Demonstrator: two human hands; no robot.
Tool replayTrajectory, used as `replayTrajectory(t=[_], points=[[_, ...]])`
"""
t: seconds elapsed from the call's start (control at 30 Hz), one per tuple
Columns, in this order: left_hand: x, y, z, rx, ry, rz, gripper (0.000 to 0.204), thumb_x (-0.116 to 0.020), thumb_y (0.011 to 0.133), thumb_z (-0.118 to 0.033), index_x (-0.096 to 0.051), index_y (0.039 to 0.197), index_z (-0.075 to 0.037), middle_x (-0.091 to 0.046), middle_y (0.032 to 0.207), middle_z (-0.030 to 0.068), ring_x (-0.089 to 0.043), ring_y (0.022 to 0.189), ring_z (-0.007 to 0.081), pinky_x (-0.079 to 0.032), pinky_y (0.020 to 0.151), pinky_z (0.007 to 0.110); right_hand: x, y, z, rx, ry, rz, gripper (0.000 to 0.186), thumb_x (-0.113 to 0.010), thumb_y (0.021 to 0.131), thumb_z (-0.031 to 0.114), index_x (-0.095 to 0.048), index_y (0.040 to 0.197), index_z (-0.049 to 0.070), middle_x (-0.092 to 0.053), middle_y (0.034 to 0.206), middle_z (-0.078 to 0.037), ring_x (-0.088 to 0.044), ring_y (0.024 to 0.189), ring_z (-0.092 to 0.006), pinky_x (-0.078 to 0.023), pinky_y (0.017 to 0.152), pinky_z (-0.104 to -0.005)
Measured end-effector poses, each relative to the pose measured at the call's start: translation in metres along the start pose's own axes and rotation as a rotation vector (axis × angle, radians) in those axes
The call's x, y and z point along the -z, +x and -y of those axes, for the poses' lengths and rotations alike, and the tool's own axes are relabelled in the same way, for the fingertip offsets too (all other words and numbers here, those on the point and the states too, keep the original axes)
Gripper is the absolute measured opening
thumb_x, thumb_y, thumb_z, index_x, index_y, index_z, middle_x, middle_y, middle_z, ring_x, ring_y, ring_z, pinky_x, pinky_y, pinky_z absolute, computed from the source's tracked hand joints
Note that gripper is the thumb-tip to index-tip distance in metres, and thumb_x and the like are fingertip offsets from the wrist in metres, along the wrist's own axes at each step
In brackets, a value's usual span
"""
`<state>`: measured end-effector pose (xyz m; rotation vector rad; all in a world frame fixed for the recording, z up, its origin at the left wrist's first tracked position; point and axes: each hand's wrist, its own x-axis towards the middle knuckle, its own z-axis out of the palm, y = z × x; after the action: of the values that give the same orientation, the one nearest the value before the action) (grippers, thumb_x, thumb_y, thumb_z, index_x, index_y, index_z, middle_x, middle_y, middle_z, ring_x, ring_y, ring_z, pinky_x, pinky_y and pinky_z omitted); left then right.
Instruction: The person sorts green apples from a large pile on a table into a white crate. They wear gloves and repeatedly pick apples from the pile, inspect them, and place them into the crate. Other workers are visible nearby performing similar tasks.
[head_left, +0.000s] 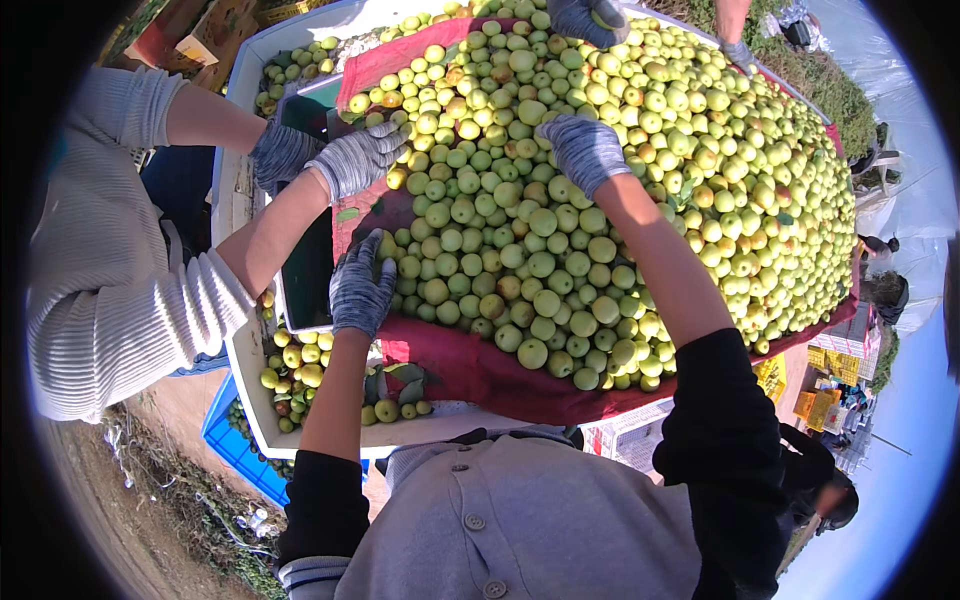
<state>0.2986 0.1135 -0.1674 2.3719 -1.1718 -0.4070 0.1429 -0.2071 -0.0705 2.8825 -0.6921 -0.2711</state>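
Observation:
My gloved left hand [362, 285] is at the left edge of the heap of small green and yellow fruit [545, 310], its fingers curled round a green fruit [387, 246] beside the red cloth. Higher and to the right, my gloved right hand [585, 150] rests on the heap with fingers bent downward; what lies under them is hidden. A co-worker's gloved hand [355, 160] reaches over the fruit at upper left, beside their other hand [280, 155]. Other gloved hands [590, 22] work at the far side.
The white-rimmed sorting table [245, 390] holds a red cloth [450, 350], a dark green tray [305, 280] and loose fruit at the left. A blue crate [225, 440] is at lower left. Yellow crates [840, 365] and another person [805, 470] are to the right.

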Motion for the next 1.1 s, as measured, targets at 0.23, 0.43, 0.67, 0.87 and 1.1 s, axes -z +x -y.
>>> replayTrajectory(t=[0.23, 0.43, 0.67, 0.87, 1.1], points=[[-0.005, -0.001, 0.005, 0.027, 0.076, -0.006, 0.052, -0.06, 0.087, -0.032, -0.049, 0.136, -0.018, -0.051, 0.133, 0.0154, -0.047, 0.123, 0.0344, -0.036, 0.106, 0.042, -0.017, 0.037, 0.029, -0.119, -0.107, 0.38, 0.032, -0.066, 0.083, 0.014, -0.061, 0.114, 0.012, -0.063, 0.114, -0.009, -0.063, 0.106, -0.0273, -0.054, 0.085, -0.0409], [-0.014, 0.005, 0.011, 0.07, -0.069, 0.08, 0.058, -0.055, 0.09, -0.026, -0.035, 0.145, -0.028, -0.039, 0.145, 0.0147, -0.048, 0.123, 0.0358, -0.044, 0.099, 0.045, 0.0, -0.012, 0.038, -0.1, 0.55, 0.354, 0.035, -0.06, 0.085, 0.025, -0.059, 0.118, 0.013, -0.063, 0.108, -0.013, -0.063, 0.1, -0.0279, -0.049, 0.091, -0.0429], [-0.004, 0.002, 0.0, 0.04, -0.011, 0.022, 0.062, -0.065, 0.086, -0.029, -0.04, 0.142, -0.018, -0.035, 0.146, 0.0199, -0.039, 0.132, 0.0365, -0.036, 0.108, 0.041, -0.021, -0.052, 0.157, 0.107, 0.59, 0.259, 0.045, -0.051, 0.087, 0.025, -0.053, 0.131, 0.017, -0.056, 0.12, -0.011, -0.059, 0.108, -0.0288, -0.046, 0.096, -0.0429], [-0.004, 0.005, 0.001, 0.07, 0.008, 0.073, 0.082, -0.076, 0.074, -0.044, -0.04, 0.143, -0.02, -0.03, 0.15, 0.0178, -0.032, 0.136, 0.0391, -0.033, 0.11, 0.044, -0.022, -0.009, 0.092, -0.217, 0.467, 0.054, 0.038, -0.048, 0.09, 0.019, -0.058, 0.127, 0.013, -0.061, 0.119, -0.014, -0.061, 0.108, -0.027, -0.049, 0.093, -0.0382], [-0.008, 0.003, 0.005, 0.084, 0.229, -0.105, 0.06, -0.062, 0.088, -0.035, -0.04, 0.142, -0.021, -0.038, 0.146, 0.0175, -0.032, 0.133, 0.0454, -0.031, 0.11, 0.047, -0.014, -0.05, 0.059, -0.141, 1.012, 0.168, 0.031, -0.055, 0.091, 0.008, -0.062, 0.121, 0.012, -0.069, 0.108, -0.005, -0.063, 0.101, -0.0161, -0.049, 0.092, -0.0283]])
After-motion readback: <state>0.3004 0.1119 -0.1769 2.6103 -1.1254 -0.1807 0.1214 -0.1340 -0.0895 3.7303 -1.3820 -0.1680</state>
